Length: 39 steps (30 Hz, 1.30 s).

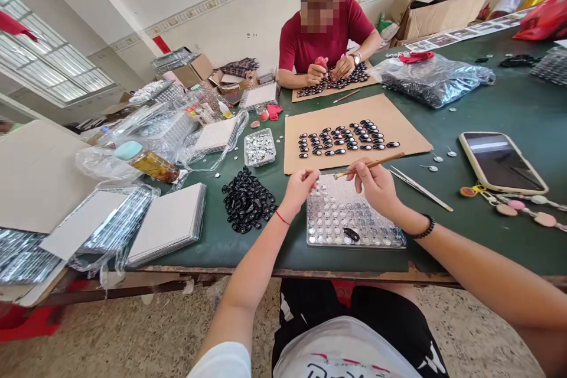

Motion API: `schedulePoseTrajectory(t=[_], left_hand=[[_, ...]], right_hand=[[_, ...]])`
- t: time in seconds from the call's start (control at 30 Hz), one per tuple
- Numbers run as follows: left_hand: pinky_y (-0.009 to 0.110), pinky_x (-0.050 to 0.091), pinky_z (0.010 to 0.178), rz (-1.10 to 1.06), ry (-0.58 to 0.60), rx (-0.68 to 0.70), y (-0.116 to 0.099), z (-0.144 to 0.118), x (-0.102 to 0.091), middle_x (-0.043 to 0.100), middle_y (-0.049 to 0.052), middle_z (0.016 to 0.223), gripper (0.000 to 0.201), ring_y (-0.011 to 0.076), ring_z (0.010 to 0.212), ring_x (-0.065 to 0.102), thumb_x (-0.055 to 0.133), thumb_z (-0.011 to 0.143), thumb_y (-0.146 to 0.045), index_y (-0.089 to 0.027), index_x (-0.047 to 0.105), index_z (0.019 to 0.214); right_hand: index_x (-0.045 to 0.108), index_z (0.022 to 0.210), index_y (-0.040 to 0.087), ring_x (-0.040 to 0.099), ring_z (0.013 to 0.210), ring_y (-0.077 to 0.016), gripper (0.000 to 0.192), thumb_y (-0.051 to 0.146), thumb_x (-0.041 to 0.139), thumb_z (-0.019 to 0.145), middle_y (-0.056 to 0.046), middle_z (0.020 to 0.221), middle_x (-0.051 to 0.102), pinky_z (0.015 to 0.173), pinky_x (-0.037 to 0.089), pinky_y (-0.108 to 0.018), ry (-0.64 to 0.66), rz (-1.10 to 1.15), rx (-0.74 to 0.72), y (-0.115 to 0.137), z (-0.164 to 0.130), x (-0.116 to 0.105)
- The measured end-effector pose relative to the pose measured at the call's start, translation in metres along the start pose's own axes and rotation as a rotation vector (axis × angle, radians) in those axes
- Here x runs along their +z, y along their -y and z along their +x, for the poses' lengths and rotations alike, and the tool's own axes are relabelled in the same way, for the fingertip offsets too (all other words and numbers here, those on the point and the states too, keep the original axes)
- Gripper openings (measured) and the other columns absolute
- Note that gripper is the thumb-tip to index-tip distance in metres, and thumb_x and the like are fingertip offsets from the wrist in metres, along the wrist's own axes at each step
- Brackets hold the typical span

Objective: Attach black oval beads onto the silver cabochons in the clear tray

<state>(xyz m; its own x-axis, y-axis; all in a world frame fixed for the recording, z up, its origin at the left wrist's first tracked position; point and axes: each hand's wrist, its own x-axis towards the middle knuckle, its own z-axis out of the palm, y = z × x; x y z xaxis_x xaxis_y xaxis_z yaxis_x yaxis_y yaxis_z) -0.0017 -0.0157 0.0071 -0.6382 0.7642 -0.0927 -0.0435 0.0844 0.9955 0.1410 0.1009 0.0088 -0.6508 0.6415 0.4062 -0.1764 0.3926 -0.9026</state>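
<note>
My right hand (pixel 376 186) grips a thin wooden-handled brush (pixel 383 159), its pale tip pointing left toward my other hand. The fingertips of my left hand (pixel 302 189) are pinched together; what they hold, if anything, is too small to make out. Below both hands lies a clear tray (pixel 328 241) with rows of small round shiny pieces. One loose black oval piece (pixel 351 234) rests on the tray's near part. Left of it is a heap of black oval pieces (pixel 248 201). Beyond, a cardboard sheet (pixel 398 124) carries rows of black pieces with shiny tops.
White tweezers (pixel 420 188) and a phone (pixel 505 162) with a beaded strap lie at right. A plastic tub (pixel 259 147) of small silvery pieces stands beyond the heap. Stacked trays (pixel 170 218) and a lidded jar (pixel 153 164) are at left. A co-worker (pixel 319 35) sits opposite.
</note>
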Motion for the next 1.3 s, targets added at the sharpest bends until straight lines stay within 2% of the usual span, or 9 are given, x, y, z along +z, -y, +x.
schedulePoseTrajectory(t=[0.07, 0.13, 0.3, 0.4, 0.67, 1.0, 1.1, 1.23, 1.3], left_hand=[[0.017, 0.03, 0.04, 0.188, 0.091, 0.048, 0.002, -0.006, 0.011, 0.051, -0.003, 0.05, 0.027, 0.0051, 0.043, 0.043, 0.061, 0.067, -0.039, -0.014, 0.06, 0.075], [0.019, 0.035, 0.042, 0.286, 0.101, 0.073, 0.005, -0.008, 0.013, 0.055, -0.001, 0.051, 0.029, 0.0073, 0.044, 0.047, 0.063, 0.064, -0.04, -0.013, 0.063, 0.075], [0.022, 0.044, 0.051, 0.296, 0.131, 0.062, 0.011, -0.007, 0.009, 0.064, 0.004, 0.072, 0.037, 0.0098, 0.052, 0.054, 0.069, 0.058, -0.034, -0.014, 0.065, 0.089], [0.022, 0.044, 0.052, 0.312, 0.161, 0.066, 0.01, -0.009, 0.01, 0.064, 0.003, 0.069, 0.036, 0.0105, 0.053, 0.055, 0.068, 0.061, -0.033, -0.014, 0.065, 0.092], [0.023, 0.043, 0.05, 0.294, 0.17, 0.05, 0.005, -0.012, 0.013, 0.059, 0.001, 0.055, 0.037, 0.0127, 0.052, 0.056, 0.067, 0.062, -0.036, -0.015, 0.065, 0.092], [0.022, 0.042, 0.05, 0.267, 0.138, 0.073, 0.008, -0.015, 0.017, 0.061, 0.003, 0.062, 0.032, 0.0117, 0.054, 0.054, 0.062, 0.067, -0.034, -0.013, 0.065, 0.09], [0.021, 0.041, 0.05, 0.282, 0.163, 0.067, 0.013, -0.019, 0.02, 0.062, 0.004, 0.064, 0.027, 0.0107, 0.054, 0.053, 0.06, 0.068, -0.03, -0.013, 0.065, 0.088], [0.022, 0.042, 0.056, 0.335, 0.179, 0.112, 0.021, -0.02, 0.02, 0.064, 0.005, 0.072, 0.023, 0.0113, 0.059, 0.054, 0.061, 0.067, -0.028, -0.014, 0.067, 0.085], [0.022, 0.042, 0.059, 0.367, 0.166, 0.143, 0.021, -0.02, 0.018, 0.066, 0.005, 0.078, 0.027, 0.0121, 0.063, 0.056, 0.06, 0.069, -0.034, -0.016, 0.067, 0.088]], right_hand=[[0.052, 0.08, 0.017, 0.044, 0.039, -0.0074, 0.031, 0.041, 0.034, 0.088, 0.0, 0.062, 0.057, 0.043, 0.035, -0.022, 0.024, -0.079, -0.049, 0.0, -0.001, 0.001], [0.052, 0.081, 0.018, 0.046, 0.042, -0.0085, 0.03, 0.039, 0.032, 0.089, -0.001, 0.064, 0.058, 0.046, 0.037, -0.023, 0.063, -0.173, -0.104, 0.0, -0.002, 0.002], [0.052, 0.082, 0.018, 0.056, 0.062, -0.014, 0.027, 0.031, 0.03, 0.09, -0.005, 0.07, 0.061, 0.056, 0.04, -0.025, 0.185, -0.391, -0.275, -0.001, -0.005, 0.002], [0.053, 0.085, 0.017, 0.058, 0.068, -0.0149, 0.025, 0.027, 0.031, 0.089, -0.006, 0.075, 0.062, 0.06, 0.041, -0.025, 0.219, -0.474, -0.361, -0.002, -0.007, 0.002], [0.053, 0.086, 0.018, 0.056, 0.061, -0.0138, 0.025, 0.027, 0.031, 0.09, -0.005, 0.074, 0.062, 0.057, 0.04, -0.025, 0.256, -0.555, -0.377, -0.004, -0.009, 0.004], [0.054, 0.082, 0.021, 0.057, 0.063, -0.0145, 0.016, 0.025, 0.039, 0.086, -0.004, 0.071, 0.061, 0.058, 0.041, -0.026, 0.305, -0.508, -0.375, 0.001, -0.015, 0.003], [0.055, 0.078, 0.024, 0.057, 0.061, -0.0177, 0.016, 0.032, 0.043, 0.084, -0.006, 0.068, 0.061, 0.058, 0.042, -0.032, 0.288, -0.391, -0.25, -0.003, -0.016, 0.003], [0.047, 0.059, 0.025, 0.052, 0.051, -0.0174, 0.033, 0.043, 0.037, 0.084, -0.008, 0.056, 0.051, 0.05, 0.04, -0.037, 0.164, 0.063, 0.168, -0.016, -0.011, 0.004], [0.042, 0.057, 0.025, 0.047, 0.045, -0.0154, 0.033, 0.045, 0.036, 0.083, -0.007, 0.054, 0.047, 0.043, 0.036, -0.037, 0.071, 0.113, 0.141, -0.021, -0.008, 0.004]])
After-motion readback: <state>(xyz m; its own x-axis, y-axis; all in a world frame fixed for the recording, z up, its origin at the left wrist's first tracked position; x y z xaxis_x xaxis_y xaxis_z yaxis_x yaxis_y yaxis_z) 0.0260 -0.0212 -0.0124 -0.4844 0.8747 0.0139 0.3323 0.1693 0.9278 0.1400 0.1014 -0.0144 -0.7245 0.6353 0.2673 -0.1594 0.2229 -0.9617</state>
